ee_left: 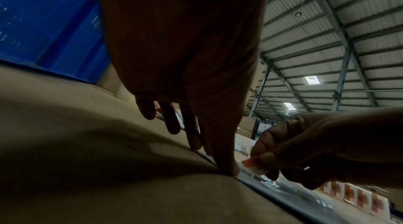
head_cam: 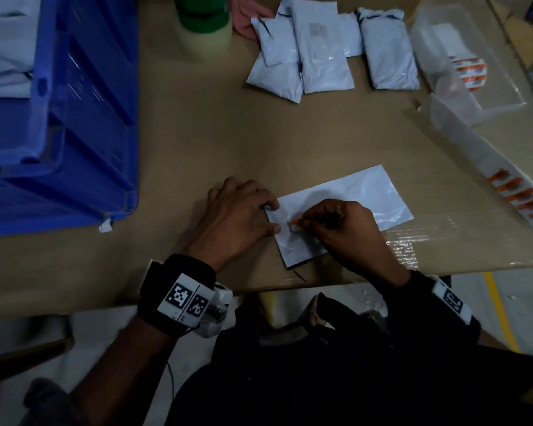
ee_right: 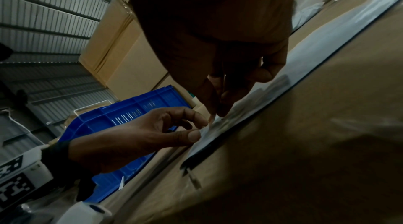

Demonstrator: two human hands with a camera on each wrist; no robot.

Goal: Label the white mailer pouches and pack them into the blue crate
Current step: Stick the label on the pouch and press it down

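**Label going onto the flat pouch, near edge of tabletop**

Head view: I've got one flat white mailer pouch (head_cam: pixel 342 210) lying at 6 o'clock on the cardboard tabletop (head_cam: pixel 197 133), close to the near edge. My left hand (head_cam: pixel 237 216) sits at the pouch's 9 o'clock end, fingers mostly straight, fingertip and thumb pressing the edge flat, nothing clasped. My right hand (head_cam: pixel 345 232) pinches a small orange-and-white label (head_cam: pixel 294 224) between thumb and finger, right over the pouch surface. Blue crate (head_cam: pixel 59 118) at 9–10 o'clock, some pouches already inside. Stack of filled pouches (head_cam: pixel 330 47) at 12–1 o'clock; another person's hand (head_cam: pixel 243 20) touches that stack. Label sheets (head_cam: pixel 517 195) at 3 o'clock, tape roll (head_cam: pixel 203 26) at 12.

Left wrist view: thumb tip pins the pouch edge (ee_left: pixel 272 183) to the tabletop; the right hand's (ee_left: pixel 316 150) pinch holds the label (ee_left: pixel 253 164) just beside it, one end looks down on the film.

Right wrist view: same from the other side. Left hand (ee_right: pixel 135 140) presses the pouch corner (ee_right: pixel 209 134); label itself too dark to make out. Crate (ee_right: pixel 130 119) behind.

Handling, my read: the pouch is thin, light, slick film. It'll slide and wrinkle under label pressure, so keep the edge pinned. The filled ones look soft and floppy; take them across the middle, not by a corner.
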